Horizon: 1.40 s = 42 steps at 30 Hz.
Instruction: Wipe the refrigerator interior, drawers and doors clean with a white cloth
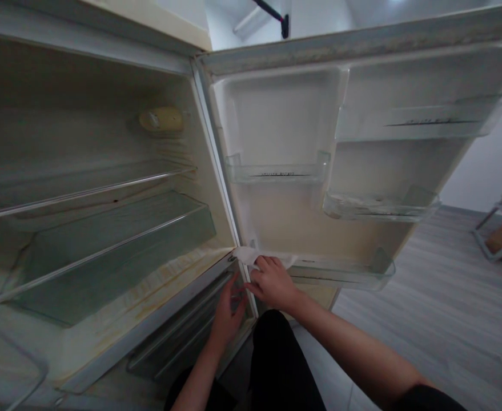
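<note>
Down at the hinge side of an open refrigerator (210,137), my right hand (274,281) is closed on a white cloth or wipe (245,255). The cloth lies against the seam between the cabinet and the lower inner edge of the refrigerator door (276,222). Just left of it and lower, my left hand (228,311) has its fingers apart and holds nothing I can see. Its fingertips are close to the door seal by the lower compartment (182,325), and the right hand's fingers partly overlap them.
Inside the cabinet are a glass shelf (105,185), a clear drawer (117,245) and a yellowed lamp cover (161,120). Clear door bins (276,173) jut from the door. My knee (280,359) is close below the hands. A grey-framed stool (501,228) stands at the right.
</note>
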{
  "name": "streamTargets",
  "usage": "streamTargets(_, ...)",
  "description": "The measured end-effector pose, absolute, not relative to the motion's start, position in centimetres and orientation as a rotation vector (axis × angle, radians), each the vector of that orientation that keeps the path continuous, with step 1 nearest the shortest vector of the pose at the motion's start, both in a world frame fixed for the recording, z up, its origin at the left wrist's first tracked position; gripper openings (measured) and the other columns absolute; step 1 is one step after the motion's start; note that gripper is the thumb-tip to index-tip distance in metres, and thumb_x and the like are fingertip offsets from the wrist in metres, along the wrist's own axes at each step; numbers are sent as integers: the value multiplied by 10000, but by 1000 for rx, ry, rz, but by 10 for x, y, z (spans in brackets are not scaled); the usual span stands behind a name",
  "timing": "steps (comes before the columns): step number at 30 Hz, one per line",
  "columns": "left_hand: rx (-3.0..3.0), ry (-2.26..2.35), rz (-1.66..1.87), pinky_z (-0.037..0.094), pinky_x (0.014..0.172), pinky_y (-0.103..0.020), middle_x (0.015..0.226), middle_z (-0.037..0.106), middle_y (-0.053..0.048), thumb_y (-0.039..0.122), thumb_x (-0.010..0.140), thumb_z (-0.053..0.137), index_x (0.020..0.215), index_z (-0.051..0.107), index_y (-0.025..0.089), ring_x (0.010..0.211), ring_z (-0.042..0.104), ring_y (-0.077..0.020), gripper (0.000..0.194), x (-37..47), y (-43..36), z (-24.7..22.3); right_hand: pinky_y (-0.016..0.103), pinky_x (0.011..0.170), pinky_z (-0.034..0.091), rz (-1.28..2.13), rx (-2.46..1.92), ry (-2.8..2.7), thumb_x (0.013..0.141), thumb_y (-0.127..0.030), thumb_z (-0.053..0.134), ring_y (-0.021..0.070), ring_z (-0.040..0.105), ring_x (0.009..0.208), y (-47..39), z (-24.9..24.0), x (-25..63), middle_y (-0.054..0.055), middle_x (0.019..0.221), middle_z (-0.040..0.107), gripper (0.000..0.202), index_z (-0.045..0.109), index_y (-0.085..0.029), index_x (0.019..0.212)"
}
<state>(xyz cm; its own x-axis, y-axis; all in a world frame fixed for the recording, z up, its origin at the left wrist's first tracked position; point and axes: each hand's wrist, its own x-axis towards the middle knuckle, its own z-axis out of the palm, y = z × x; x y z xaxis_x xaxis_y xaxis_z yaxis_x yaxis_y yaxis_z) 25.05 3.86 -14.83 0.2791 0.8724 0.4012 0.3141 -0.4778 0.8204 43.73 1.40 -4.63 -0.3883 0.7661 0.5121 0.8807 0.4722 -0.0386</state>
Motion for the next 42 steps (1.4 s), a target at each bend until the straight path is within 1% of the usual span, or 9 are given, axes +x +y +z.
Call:
streamTargets(5, 1903, 1099, 1203, 569, 857, -366, 1470, 481, -125, 416, 954, 531, 1415, 384, 275, 1045, 659, -200, 504, 255, 33, -139, 423, 908, 487, -185, -1414, -2023, 929, -205, 549, 278, 596, 1085, 5, -50, 466, 146, 1251, 627, 411, 532, -161, 1337)
streamTargets(9, 1843, 1068, 1291, 560, 829, -348, 1453, 483, -118, 420, 942, 553, 1387, 405, 279, 1053, 643, -202, 489, 268, 29, -127, 376, 881, 504, -148, -1099, -1838, 956, -136, 422, 221, 613, 1016, -5, -50, 492, 101, 1035, 671, 253, 634, -188, 1084)
streamTargets(14, 1756, 988, 1388, 546, 869, -378, 1403, 516, -121, 432, 941, 556, 1353, 447, 263, 1028, 636, -205, 459, 273, 33, -121, 512, 1159, 351, -129, -816, -2316, 879, -316, 601, 292, 432, 1380, -16, -44, 501, 115, 1384, 553, 158, 645, -194, 968)
streamTargets(16, 1757, 1005, 1379, 537, 886, -383, 1393, 524, -116, 423, 945, 554, 1346, 462, 265, 1021, 637, -201, 441, 272, 35, -124, 517, 1203, 293, -203, -938, -2369, 862, -345, 644, 294, 407, 1406, -14, -49, 496, 97, 1382, 561, 161, 636, -191, 911)
streamTargets(22, 1837, 961, 1303, 546, 876, -375, 1378, 535, -104, 381, 953, 552, 1361, 461, 291, 1051, 638, -202, 428, 273, 29, -131, 499, 1154, 372, -669, -1146, -2161, 899, -188, 616, 294, 407, 1407, 3, -79, 479, 152, 1441, 510, 340, 588, -191, 1238)
streamTargets(25, 1977, 959, 1308, 543, 925, -387, 1394, 514, -105, 333, 970, 521, 1379, 444, 296, 1176, 593, -219, 418, 275, 27, -123, 550, 1173, 320, -777, -1166, -2001, 923, -185, 596, 304, 372, 1431, 9, -85, 478, 158, 1443, 506, 270, 602, -189, 1193)
streamTargets(31, 2540, 1046, 1175, 312, 1205, -531, 1597, 309, -129, 220, 969, 478, 1487, 349, 266, 1487, 295, -267, 536, 282, 36, -92, 464, 1130, 385, -848, -1145, -1891, 903, -274, 671, 251, 509, 1266, 5, -84, 498, 107, 1215, 614, 94, 656, -198, 957)
streamTargets(37, 2758, 1178, 1054, 369, 1176, -526, 1593, 326, -165, 171, 911, 534, 1453, 396, 193, 1470, 328, -314, 560, 296, 45, -86, 491, 1028, 428, -898, -1398, -1631, 859, -409, 728, 266, 552, 1076, -15, -97, 529, 107, 1084, 605, 291, 693, -246, 1097)
streamTargets(42, 2759, 1214, 1051, 425, 1137, -518, 1598, 320, -174, 189, 898, 568, 1465, 369, 188, 1429, 398, -329, 601, 302, 41, -87, 420, 942, 474, -871, -1294, -1653, 892, -244, 698, 243, 578, 1009, -15, -100, 551, 108, 1039, 647, 255, 640, -174, 1130)
